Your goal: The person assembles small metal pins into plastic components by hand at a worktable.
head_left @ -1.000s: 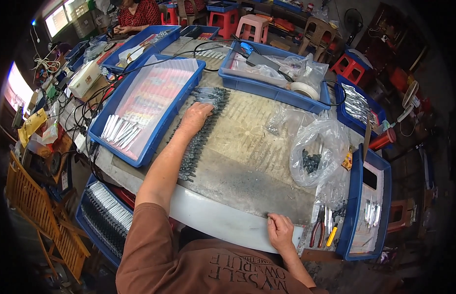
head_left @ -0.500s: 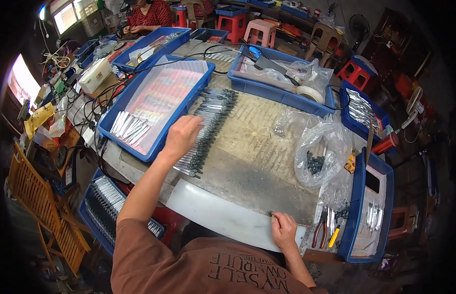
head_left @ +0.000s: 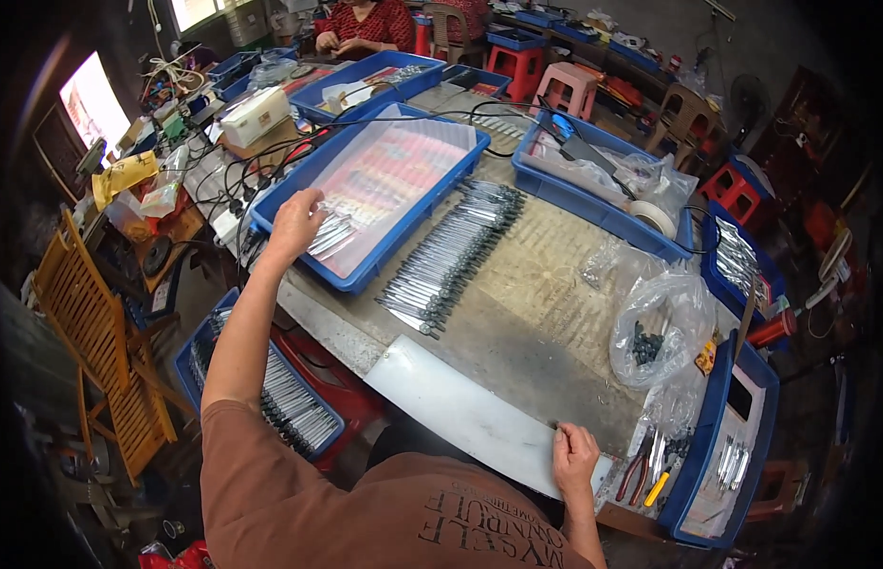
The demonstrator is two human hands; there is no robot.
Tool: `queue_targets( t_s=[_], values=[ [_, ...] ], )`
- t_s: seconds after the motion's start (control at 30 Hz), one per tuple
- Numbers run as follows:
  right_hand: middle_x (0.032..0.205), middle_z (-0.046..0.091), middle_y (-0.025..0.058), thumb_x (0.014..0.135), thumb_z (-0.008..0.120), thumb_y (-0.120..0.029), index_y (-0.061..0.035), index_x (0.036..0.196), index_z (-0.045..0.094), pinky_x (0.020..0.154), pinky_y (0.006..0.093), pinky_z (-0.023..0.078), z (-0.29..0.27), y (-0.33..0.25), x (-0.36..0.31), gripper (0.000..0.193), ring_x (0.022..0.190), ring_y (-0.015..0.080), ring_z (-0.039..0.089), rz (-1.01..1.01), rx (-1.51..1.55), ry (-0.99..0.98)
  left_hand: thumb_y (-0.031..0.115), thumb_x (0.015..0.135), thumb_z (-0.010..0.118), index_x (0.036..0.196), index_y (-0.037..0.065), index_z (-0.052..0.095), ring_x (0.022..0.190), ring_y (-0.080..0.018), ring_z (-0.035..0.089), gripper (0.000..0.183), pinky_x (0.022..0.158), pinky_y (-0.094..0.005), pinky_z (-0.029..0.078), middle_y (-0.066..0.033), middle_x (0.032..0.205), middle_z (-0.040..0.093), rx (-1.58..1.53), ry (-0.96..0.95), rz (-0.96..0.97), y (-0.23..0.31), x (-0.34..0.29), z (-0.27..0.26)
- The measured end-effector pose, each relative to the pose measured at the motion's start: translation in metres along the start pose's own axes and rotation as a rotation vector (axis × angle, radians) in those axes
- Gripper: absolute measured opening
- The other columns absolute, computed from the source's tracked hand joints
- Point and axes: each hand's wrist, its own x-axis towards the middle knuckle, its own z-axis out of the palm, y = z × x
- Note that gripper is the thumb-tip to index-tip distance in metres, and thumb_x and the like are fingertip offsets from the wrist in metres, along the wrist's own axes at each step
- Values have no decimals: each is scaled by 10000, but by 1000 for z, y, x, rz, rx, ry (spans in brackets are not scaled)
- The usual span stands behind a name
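Note:
My left hand point(head_left: 295, 226) reaches over the near left rim of a large blue tray point(head_left: 418, 207), beside slim silver rods point(head_left: 333, 235) on its paper-lined bottom. Its fingertips point down among the rods and are mostly hidden, so I cannot tell whether it grips one. My right hand point(head_left: 576, 459) rests closed at the right end of a white board point(head_left: 460, 403) along the table's near edge. A small dark tip shows at its fingers; what it belongs to is hidden. A dense row of silver rods with dark ends point(head_left: 453, 256) lies right of the tray.
An open plastic bag point(head_left: 662, 327) holds small black parts. Red-handled pliers point(head_left: 634, 477) and a yellow-handled tool point(head_left: 657, 487) lie near a blue tray point(head_left: 721, 446) on the right. Cables cross behind. Another blue tray point(head_left: 309, 417) of rods stands low left. Another person point(head_left: 366, 28) sits opposite.
My left hand has moved left from the row of dark-ended rods to the silver rods in the tray. My right hand stays at the white board. The whole view has shifted.

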Motion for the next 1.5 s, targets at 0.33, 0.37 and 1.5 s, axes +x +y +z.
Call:
queue_targets(
  t_s=[0.33,0.37,1.5],
  values=[
    [684,558,121,753,541,-58,-23,799,582,573,371,386,0,-1,-2,70,607,289,523,10,-22,-12,93,694,557,814,35,624,826,-333,594,148,708,-414,457,-186,833,617,262,-451,-1,-8,17,36],
    [684,558,121,753,541,-58,-23,799,582,573,371,386,0,-1,-3,70,607,289,523,8,-23,-12,95,695,550,808,32,634,826,-332,599,155,710,-412,464,-191,841,619,343,-533,4,-7,17,40],
    [682,568,132,768,569,-66,-7,806,586,556,335,427,-11,-6,5,73,600,291,549,104,138,-46,79,789,621,896,24,580,531,-45,502,127,457,-170,408,1,683,565,-1289,-704,-156,187,-72,37]
  ],
)
